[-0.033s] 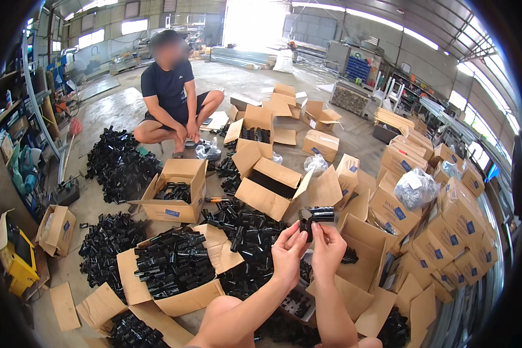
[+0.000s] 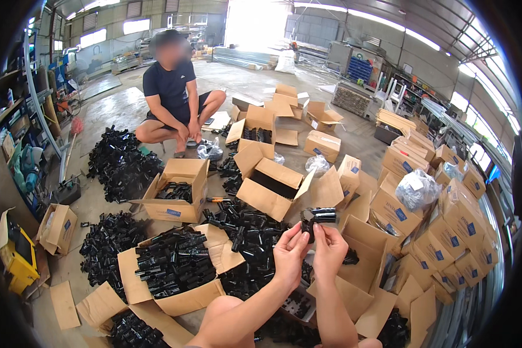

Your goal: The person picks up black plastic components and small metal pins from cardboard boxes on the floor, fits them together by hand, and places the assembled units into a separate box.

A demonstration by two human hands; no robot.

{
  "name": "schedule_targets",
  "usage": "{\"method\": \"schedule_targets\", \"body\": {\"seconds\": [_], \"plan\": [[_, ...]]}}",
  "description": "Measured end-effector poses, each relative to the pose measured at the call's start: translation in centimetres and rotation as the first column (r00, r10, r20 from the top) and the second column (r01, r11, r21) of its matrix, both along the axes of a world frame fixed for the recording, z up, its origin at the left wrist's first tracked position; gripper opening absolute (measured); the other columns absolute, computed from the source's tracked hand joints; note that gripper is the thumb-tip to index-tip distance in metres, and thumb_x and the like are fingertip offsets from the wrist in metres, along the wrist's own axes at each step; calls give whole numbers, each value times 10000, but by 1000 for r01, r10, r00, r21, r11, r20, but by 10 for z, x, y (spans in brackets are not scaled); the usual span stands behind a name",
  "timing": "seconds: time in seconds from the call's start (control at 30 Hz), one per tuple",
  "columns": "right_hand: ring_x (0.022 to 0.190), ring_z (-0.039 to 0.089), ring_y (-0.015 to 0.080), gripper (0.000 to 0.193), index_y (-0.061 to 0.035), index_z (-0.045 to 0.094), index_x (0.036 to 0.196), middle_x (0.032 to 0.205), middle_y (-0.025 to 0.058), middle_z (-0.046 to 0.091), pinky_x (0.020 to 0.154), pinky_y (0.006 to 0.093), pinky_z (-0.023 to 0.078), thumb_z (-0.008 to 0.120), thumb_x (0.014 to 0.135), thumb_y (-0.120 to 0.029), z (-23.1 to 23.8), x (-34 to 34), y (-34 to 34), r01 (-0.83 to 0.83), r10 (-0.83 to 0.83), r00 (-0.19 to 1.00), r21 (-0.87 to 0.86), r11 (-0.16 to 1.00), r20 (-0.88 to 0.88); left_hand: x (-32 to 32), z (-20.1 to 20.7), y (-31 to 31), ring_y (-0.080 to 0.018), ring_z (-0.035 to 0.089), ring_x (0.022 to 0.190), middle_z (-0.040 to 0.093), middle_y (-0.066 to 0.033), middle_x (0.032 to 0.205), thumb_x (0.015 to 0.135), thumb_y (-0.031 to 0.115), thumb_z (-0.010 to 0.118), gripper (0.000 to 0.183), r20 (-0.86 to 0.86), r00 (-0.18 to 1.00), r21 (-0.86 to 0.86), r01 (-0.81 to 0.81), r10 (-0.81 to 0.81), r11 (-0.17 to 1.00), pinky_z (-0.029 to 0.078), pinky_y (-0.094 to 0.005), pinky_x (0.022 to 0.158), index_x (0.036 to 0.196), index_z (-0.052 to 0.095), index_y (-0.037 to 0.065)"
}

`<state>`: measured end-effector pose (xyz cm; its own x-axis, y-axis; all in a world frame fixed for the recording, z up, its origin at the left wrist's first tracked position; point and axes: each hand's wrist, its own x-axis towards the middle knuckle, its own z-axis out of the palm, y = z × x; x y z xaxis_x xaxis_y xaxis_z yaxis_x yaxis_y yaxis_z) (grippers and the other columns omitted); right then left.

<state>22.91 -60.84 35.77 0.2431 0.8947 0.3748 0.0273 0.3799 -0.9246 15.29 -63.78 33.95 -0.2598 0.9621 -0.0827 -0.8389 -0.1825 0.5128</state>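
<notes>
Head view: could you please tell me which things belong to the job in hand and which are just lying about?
In hand:
left hand
right hand
black fitting
box of black fittings

Lying about:
yellow case
clear bag
closed cartons

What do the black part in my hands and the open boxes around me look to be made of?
Black part, held by the left hand and right hand: likely moulded plastic, though coated metal is possible; uniform black with a soft sheen along its edges. Open boxes: brown corrugated cardboard, matte, with creased fold-out flaps.

A crouching person (image 2: 173, 93) faces open cardboard boxes (image 2: 177, 184) and black parts piles (image 2: 117, 165).
</notes>
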Motion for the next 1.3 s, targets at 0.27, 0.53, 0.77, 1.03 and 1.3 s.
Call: {"method": "schedule_targets", "body": {"seconds": [0.27, 0.53, 0.77, 1.03, 1.3], "plan": [[829, 657, 99, 112, 39, 725, 952, 919, 62, 727, 757, 258, 521, 748, 926, -68, 0, 4, 0, 70, -69, 998, 128, 989, -9, 11, -4, -2, -106, 663, 1090, 709, -56, 1261, 978, 81, 709, 398, -54, 998, 5, 19, -19, 1000, 541, -292, 937, 1363, 611, 62], [963, 692, 173, 164, 90, 716, 1063, 1087, 119, 700, 852, 291, 553, 693, 955, -31, -13, 2, -11, 42, -48, 998, 118, 992, 46, 7, -3, -3, -165, 657, 1163, 693, -109, 1292, 989, 52, 682, 384, -72, 997, 3, -8, 8, 1000, 556, -327, 957, 1363, 599, 27], [905, 660, 129, 157, 70, 691, 1047, 991, 87, 712, 825, 272, 538, 719, 954, -54, -4, 18, -9, 0, 1, 999, 16, 1000, -41, 18, -6, -3, -122, 660, 1083, 690, -95, 1285, 963, 14, 704, 367, -114, 993, 25, -16, 19, 1000, 544, -273, 931, 1321, 626, 0], [925, 662, 107, 179, 45, 724, 1071, 1042, 79, 725, 845, 252, 522, 757, 927, -57, -8, 17, -5, 1, -26, 965, -93, 996, -263, 29, -11, 4, -141, 657, 1099, 658, -94, 1311, 972, 10, 688, 345, -151, 987, 17, -48, 50, 999, 562, -290, 907, 1309, 613, 16], [899, 676, 113, 127, 26, 734, 1016, 987, 58, 719, 815, 263, 531, 757, 913, -44, -20, 21, 2, 61, -52, 985, 50, 997, -166, 30, -5, 0, -166, 674, 1102, 692, -127, 1242, 1011, 31, 634, 350, -171, 985, 43, -19, 26, 999, 580, -327, 943, 1353, 560, 9]]}}
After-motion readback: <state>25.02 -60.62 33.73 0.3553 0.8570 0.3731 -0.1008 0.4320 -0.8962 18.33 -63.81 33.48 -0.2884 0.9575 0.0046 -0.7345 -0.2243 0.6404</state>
